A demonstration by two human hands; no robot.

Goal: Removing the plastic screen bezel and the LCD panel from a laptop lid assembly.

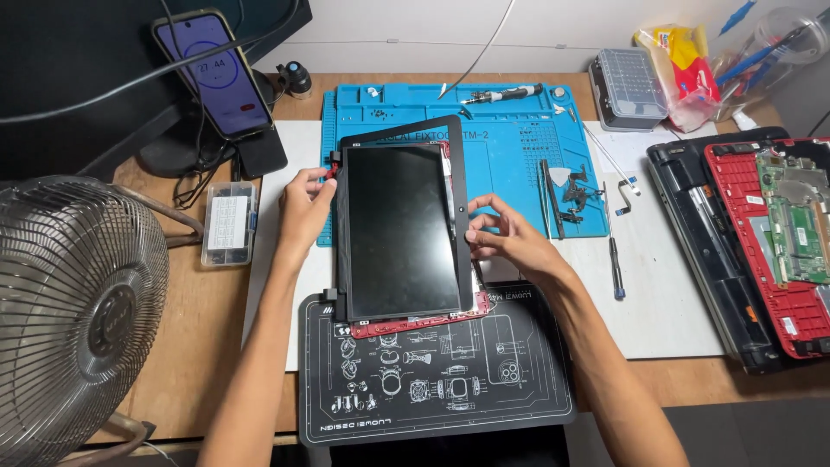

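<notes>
Nearest item: black work mat [432,380] with white line drawings, lying at the table's near edge.

Laptop screen panel [402,229]: dark, unlit, upright in portrait, resting partly on the black mat and partly on the blue mat. A thin black bezel frame [457,164] sits skewed over it, lifted off along the right side; red lid shell [415,324] shows beneath the lower edge.

Left hand [304,207]: fingers pinching the panel's upper left corner at the red hinge part.

Right hand [506,235]: fingers closed on the bezel frame's right strip, about mid-height.

Blue silicone repair mat [519,138]: behind the panel, with moulded trays holding small screws, a screwdriver [501,93], tweezers [552,199] and dark metal hinge parts [581,195].

White sheet [666,303]: under both mats, carrying a small blue-tipped screwdriver [616,268].

Right side: opened red laptop base [778,233] with green circuit board exposed, lying on a black cover; clear bit case [629,86]; plastic bags and a clear cup of blue tools, far corner.

Left side: metal-grille fan [73,303], close and large; clear screw box [229,223]; smartphone [212,73] on a stand, screen lit, cables running across.

Surface: brown wooden table [199,346]. Backdrop: pale wall, dark monitor at far left.
</notes>
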